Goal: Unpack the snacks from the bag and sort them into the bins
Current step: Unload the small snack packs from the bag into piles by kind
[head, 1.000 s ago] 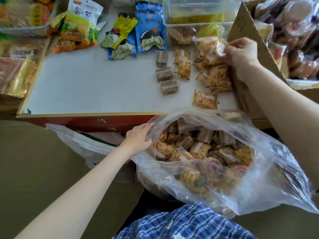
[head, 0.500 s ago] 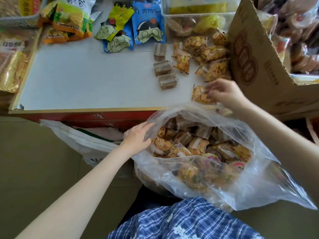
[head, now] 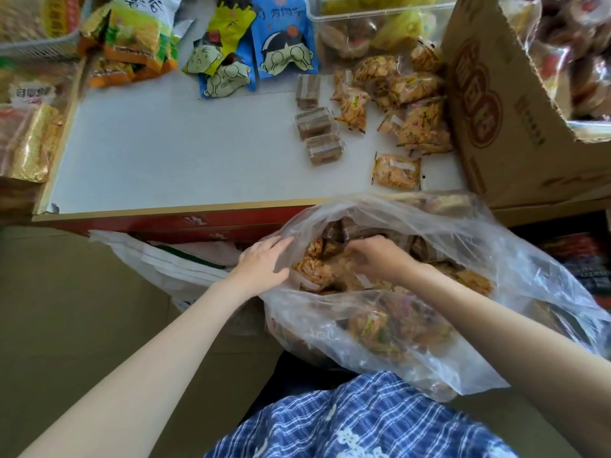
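White surface (head: 172, 153) seen across upper half of frame; clear plastic bag (head: 429, 342) held at lower centre, full of snack packets. Bag rim pinched and pulled open by left hand (head: 261, 266). Right hand (head: 380, 256) sunk inside bag, fingers curled among orange packets (head: 314, 269); firm grip not confirmed. Advised: rim kept wide, one packet type lifted at once. Counted on surface: three brown bars (head: 317, 127), one lone orange packet (head: 396, 170), heap by cardboard box (head: 515, 104) uncountable.
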